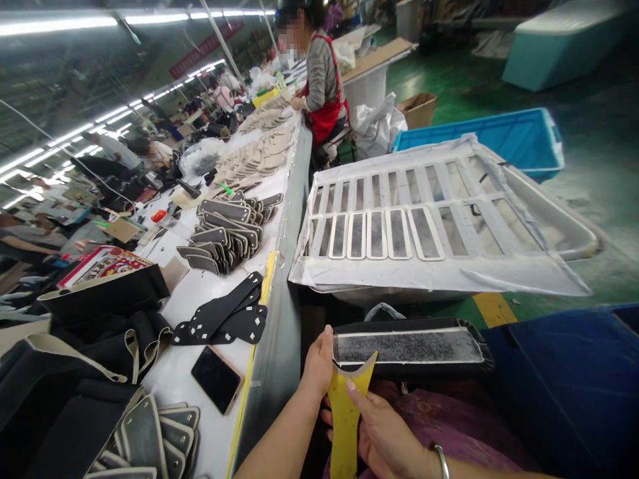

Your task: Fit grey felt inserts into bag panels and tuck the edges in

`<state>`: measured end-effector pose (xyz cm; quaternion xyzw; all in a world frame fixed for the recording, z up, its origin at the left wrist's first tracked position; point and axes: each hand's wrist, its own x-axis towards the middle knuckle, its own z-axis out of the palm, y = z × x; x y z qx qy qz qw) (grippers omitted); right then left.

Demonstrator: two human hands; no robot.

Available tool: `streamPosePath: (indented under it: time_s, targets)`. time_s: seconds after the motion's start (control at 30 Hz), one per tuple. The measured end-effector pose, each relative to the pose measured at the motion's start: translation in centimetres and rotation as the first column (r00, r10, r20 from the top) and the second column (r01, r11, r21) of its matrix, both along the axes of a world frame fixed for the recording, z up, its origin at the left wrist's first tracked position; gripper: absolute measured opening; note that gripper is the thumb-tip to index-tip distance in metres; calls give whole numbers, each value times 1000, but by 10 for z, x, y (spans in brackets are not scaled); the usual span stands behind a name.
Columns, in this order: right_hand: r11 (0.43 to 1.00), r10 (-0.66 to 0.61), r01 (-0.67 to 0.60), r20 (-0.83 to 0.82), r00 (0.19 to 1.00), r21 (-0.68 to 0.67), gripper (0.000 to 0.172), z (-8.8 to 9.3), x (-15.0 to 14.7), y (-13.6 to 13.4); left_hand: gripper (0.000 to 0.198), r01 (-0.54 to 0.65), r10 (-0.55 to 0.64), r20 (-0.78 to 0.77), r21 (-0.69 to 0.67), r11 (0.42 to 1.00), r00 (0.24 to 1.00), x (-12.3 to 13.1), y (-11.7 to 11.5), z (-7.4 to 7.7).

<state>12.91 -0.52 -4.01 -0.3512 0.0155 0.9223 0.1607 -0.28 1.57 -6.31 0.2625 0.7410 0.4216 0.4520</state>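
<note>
A long black tray-like piece (414,346) with a grey speckled strip framed in white lies over my lap. My left hand (319,366) is closed on its left end, the thumb at the near corner. In my right hand (379,426) is a yellow tool (344,419) with a curved, forked top edge, gripped with the thumb on its face. The tool's top touches or overlaps the left part of the black piece. Some fingers of my left hand are hidden behind the tool.
A white table (210,359) on the left bears a phone (217,379), black straps (224,313) and stacked grey pieces (224,233). A slotted white board (424,266) lies ahead, near a blue bin (479,136). A person (324,80) works further along the table.
</note>
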Motion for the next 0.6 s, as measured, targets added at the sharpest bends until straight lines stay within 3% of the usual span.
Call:
streamPosePath:
  time_s: [0.33, 0.5, 0.6]
  targets:
    - [999, -19, 20, 19, 1000, -32, 59, 2, -1, -1, 58, 35, -38, -85, -27, 999, 996, 3, 2, 6]
    - [999, -42, 42, 22, 999, 20, 58, 3, -2, -3, 59, 83, -95, -243, -62, 995, 965, 1, 2, -2]
    - [996, -46, 44, 30, 998, 78, 53, -2, -2, -4, 50, 100, -113, -362, -56, 993, 925, -1, 2, 2]
